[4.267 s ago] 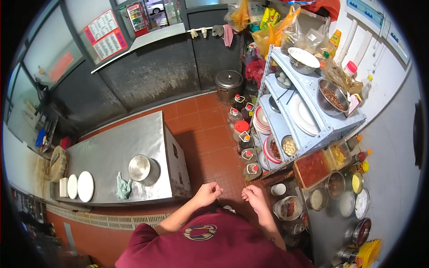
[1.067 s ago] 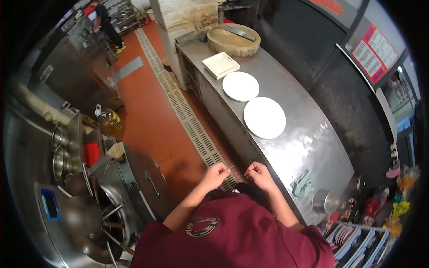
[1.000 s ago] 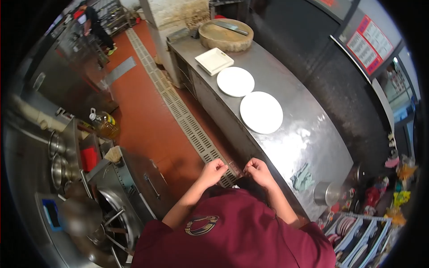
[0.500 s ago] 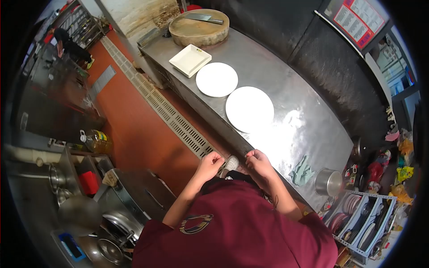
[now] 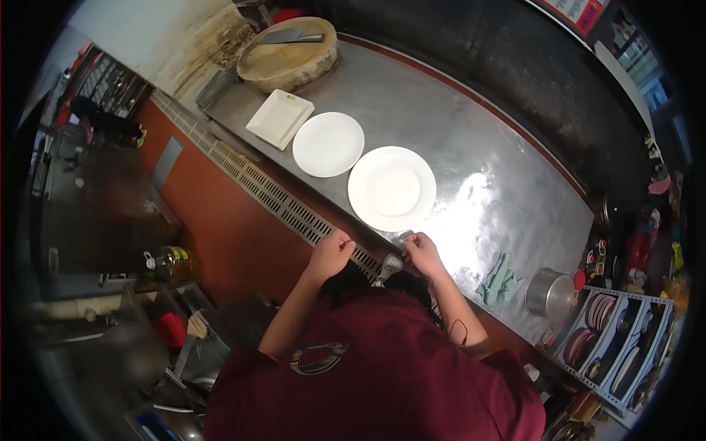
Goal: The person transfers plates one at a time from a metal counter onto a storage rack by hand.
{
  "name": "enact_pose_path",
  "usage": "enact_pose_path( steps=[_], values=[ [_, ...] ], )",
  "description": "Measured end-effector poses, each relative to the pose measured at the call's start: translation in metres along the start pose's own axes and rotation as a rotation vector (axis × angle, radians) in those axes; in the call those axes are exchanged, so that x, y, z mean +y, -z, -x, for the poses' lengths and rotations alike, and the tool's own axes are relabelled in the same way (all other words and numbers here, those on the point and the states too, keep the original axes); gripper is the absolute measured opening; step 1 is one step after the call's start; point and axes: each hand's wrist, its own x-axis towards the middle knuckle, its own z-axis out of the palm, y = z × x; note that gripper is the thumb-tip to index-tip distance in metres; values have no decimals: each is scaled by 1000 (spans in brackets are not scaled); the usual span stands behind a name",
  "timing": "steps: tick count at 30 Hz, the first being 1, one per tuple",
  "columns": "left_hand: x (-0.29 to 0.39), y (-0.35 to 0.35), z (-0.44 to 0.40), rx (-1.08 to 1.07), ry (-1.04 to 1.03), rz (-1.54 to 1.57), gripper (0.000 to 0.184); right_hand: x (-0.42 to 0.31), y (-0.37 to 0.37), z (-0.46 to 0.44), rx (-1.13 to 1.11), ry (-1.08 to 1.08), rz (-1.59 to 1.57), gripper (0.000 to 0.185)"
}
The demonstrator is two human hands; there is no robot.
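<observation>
My left hand (image 5: 332, 255) is held in front of my body over the floor, its fingers curled and pressed together. Whether anything small is inside it I cannot make out. Close to the front edge of the metal counter (image 5: 471, 121), my right hand (image 5: 423, 257) is closed with thumb and fingertips together; what they pinch, if anything, is too small to name. Nearest to it lies a large round white plate (image 5: 392, 189). A smaller round white plate (image 5: 329, 144) and a square cream dish (image 5: 280, 118) continue the row to the upper left.
A cleaver (image 5: 292, 37) rests on a round wooden chopping block (image 5: 290, 62). On the right are a crumpled green cloth (image 5: 500, 281), a metal pot (image 5: 550, 294) and a rack of plates (image 5: 614, 345). An oil jug (image 5: 173, 262) stands left; another person (image 5: 103, 121) is far off.
The view has shifted, so the plates and counter appear further left. The large plate's inner rim now shows. Both hands stay closed, the right one closer to the large plate in view.
</observation>
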Motion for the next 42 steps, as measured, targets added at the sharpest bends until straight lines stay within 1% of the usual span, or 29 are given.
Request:
enact_pose_path(
  steps=[3,6,9,10,13,16,20,26,31,33,37,42],
  values=[
    [-7,-3,-30,25,-19,-22,32,-5,1,0,131,-44,-61,21],
    [-12,-4,-60,34,-7,-131,38,17,-1,-18,203,14,-127,29],
    [2,7,-84,-118,46,-177,44,14,-5,-22,288,35,-167,32],
    [5,10,-91,-152,73,-205,45,12,-7,-21,299,-8,-191,32],
    [-3,14,-112,-175,30,-293,47,3,-10,-27,311,-112,-269,34],
    [-7,19,-128,-232,44,-318,46,-3,-17,-30,388,-172,-321,34],
    [-18,21,-144,-267,30,-299,44,-21,-27,-26,460,-169,-466,32],
    [-27,26,-163,-323,7,-275,42,-21,-36,-37,645,-175,-451,30],
    [-31,34,-176,-407,42,-232,42,-16,-40,-41,637,-213,-497,22],
    [-31,36,-179,-412,17,-225,42,-18,-38,-41,617,-240,-543,20],
    [-36,35,-188,-464,2,-203,41,-19,-38,-41,591,-305,-616,20],
    [-42,35,-191,-459,15,-124,39,-15,-35,-44,529,-352,-648,23]
  ],
)
